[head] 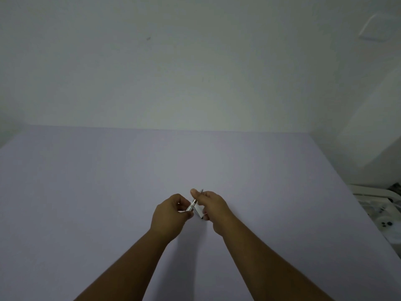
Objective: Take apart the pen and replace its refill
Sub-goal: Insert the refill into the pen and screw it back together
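Note:
Both hands meet over the middle of the pale table. My left hand pinches the white barrel of the pen at its lower end. My right hand grips the upper part of the pen, and a thin grey tip sticks out past the thumb. A second slim white piece with a dark end pokes down from my right fingers. Most of the pen is hidden by the fingers, so I cannot tell whether its parts are joined or apart.
A white wall rises behind the table's far edge. White objects with dark round spots lie beyond the table's right edge. A white square fitting hangs on the wall at the upper right.

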A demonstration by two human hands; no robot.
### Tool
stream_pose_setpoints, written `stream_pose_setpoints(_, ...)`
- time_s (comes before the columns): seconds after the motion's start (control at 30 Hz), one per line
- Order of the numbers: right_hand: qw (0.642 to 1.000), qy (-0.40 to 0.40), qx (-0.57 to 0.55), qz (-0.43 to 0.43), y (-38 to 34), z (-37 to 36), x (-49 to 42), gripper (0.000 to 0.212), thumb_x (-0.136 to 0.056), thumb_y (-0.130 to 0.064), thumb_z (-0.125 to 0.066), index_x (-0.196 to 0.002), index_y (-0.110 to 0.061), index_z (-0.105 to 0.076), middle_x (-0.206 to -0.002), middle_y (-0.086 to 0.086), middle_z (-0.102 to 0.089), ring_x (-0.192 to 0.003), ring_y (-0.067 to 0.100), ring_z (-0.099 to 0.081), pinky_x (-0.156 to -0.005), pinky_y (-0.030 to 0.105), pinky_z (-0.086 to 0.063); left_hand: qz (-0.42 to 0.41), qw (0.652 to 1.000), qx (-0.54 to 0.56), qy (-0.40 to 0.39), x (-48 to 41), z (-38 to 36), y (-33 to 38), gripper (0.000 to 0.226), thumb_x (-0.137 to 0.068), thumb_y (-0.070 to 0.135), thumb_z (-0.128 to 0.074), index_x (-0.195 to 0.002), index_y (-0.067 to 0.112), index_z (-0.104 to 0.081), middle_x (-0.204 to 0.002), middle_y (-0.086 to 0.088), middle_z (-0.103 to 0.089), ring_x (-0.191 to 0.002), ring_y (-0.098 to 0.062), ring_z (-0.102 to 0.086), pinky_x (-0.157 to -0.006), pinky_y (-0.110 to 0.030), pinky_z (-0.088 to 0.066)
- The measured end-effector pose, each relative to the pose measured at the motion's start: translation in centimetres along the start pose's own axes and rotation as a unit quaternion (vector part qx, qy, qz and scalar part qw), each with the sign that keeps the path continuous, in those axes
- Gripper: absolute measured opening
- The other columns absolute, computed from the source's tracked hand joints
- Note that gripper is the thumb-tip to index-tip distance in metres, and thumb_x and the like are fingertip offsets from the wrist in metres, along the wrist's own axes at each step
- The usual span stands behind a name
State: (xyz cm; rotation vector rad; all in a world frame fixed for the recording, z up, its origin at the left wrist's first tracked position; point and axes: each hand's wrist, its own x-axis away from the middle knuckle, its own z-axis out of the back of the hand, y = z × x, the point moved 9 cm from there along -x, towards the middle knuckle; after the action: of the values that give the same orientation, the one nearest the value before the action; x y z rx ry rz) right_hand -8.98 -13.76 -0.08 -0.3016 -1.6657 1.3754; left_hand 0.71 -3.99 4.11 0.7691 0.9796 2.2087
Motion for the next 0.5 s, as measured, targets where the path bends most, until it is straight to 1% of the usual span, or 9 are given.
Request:
stream_pose_setpoints(0.07,0.999,-0.022,-0.035,0.020,-0.30,-0.34,0.31,0.015,-0.084,-0.033,-0.064,-0.081,-0.019,-0.065,-0.085,0.005,-0.058,-0.070,0.016,-0.047,-0.064,0.029,-0.040,0.003,1.000,0.000,0.000,-0.02,0.13,-0.06,0.010,-0.077,0.012,-0.073,-0.081,0.016,-0.065,-0.092,0.001,-0.074,-0.089,-0.013,-0.067,-0.062,-0.016,-0.042)
stream_pose_setpoints(0.1,0.999,-0.021,-0.029,0.027,-0.32,-0.33,0.32,0.013,-0.084,-0.031,-0.065,-0.080,-0.019,-0.066,-0.085,0.007,-0.059,-0.073,0.019,-0.048,-0.066,0.031,-0.040,0.002,1.000,0.000,-0.002,-0.02,0.10,-0.07,0.010,-0.077,0.012,-0.073,-0.081,0.016,-0.064,-0.092,0.000,-0.074,-0.090,-0.013,-0.067,-0.063,-0.016,-0.043)
stream_pose_setpoints(0.17,1.000,0.003,0.011,0.018,0.11,-0.04,0.07,0.024,-0.079,-0.035,-0.069,-0.072,-0.015,-0.059,-0.081,0.010,-0.055,-0.072,0.021,-0.048,-0.067,0.034,-0.040,0.002,1.000,-0.004,-0.009,0.05,-0.15,-0.11,0.010,-0.077,0.012,-0.073,-0.081,0.016,-0.064,-0.092,0.000,-0.075,-0.090,-0.014,-0.068,-0.064,-0.016,-0.044)
stream_pose_setpoints(0.23,0.999,0.023,0.038,-0.001,0.24,0.17,0.06,0.037,-0.076,-0.043,-0.071,-0.069,-0.013,-0.050,-0.077,0.008,-0.051,-0.066,0.018,-0.046,-0.064,0.031,-0.039,0.005,1.000,-0.002,-0.013,0.11,-0.38,-0.23,0.010,-0.077,0.012,-0.073,-0.081,0.016,-0.065,-0.092,0.000,-0.075,-0.089,-0.013,-0.068,-0.062,-0.016,-0.043)
stream_pose_setpoints(0.27,0.999,0.017,0.028,-0.005,0.30,0.11,-0.04,0.037,-0.078,-0.044,-0.069,-0.070,-0.013,-0.051,-0.076,0.007,-0.050,-0.063,0.016,-0.044,-0.062,0.029,-0.038,0.007,1.000,-0.001,-0.013,0.10,-0.42,-0.30,0.009,-0.077,0.012,-0.073,-0.081,0.015,-0.065,-0.091,0.000,-0.075,-0.089,-0.013,-0.068,-0.062,-0.016,-0.042)
stream_pose_setpoints(0.37,0.999,-0.022,-0.046,0.012,0.12,-0.29,-0.01,0.016,-0.084,-0.031,-0.065,-0.079,-0.016,-0.065,-0.076,0.003,-0.052,-0.060,0.013,-0.042,-0.064,0.028,-0.039,0.007,1.000,-0.004,-0.009,-0.05,-0.34,-0.41,0.009,-0.077,0.012,-0.073,-0.083,0.013,-0.067,-0.091,0.000,-0.075,-0.089,-0.014,-0.068,-0.063,-0.016,-0.044)
stream_pose_setpoints(0.4,0.999,-0.022,-0.045,0.019,0.09,-0.21,-0.01,0.012,-0.083,-0.028,-0.066,-0.078,-0.016,-0.067,-0.075,0.003,-0.054,-0.060,0.013,-0.042,-0.066,0.030,-0.040,0.004,1.000,-0.009,-0.009,-0.10,-0.37,-0.38,0.009,-0.077,0.012,-0.073,-0.083,0.013,-0.067,-0.091,0.000,-0.075,-0.089,-0.014,-0.068,-0.063,-0.016,-0.045)
stream_pose_setpoints(0.43,0.999,-0.013,-0.028,0.021,0.17,-0.04,-0.10,0.015,-0.082,-0.028,-0.067,-0.075,-0.016,-0.065,-0.073,0.004,-0.054,-0.061,0.015,-0.043,-0.068,0.032,-0.040,0.000,1.000,-0.015,-0.010,-0.14,-0.45,-0.33,0.009,-0.077,0.012,-0.073,-0.083,0.014,-0.067,-0.091,0.001,-0.074,-0.089,-0.014,-0.068,-0.064,-0.016,-0.045)
stream_pose_setpoints(0.5,1.000,0.014,0.021,0.003,0.64,0.29,-0.20,0.032,-0.078,-0.038,-0.070,-0.065,-0.014,-0.053,-0.070,0.006,-0.050,-0.062,0.018,-0.044,-0.066,0.033,-0.039,-0.002,1.000,-0.026,-0.012,-0.08,-0.63,-0.34,0.009,-0.077,0.013,-0.072,-0.081,0.017,-0.065,-0.090,0.003,-0.074,-0.088,-0.012,-0.068,-0.064,-0.016,-0.045)
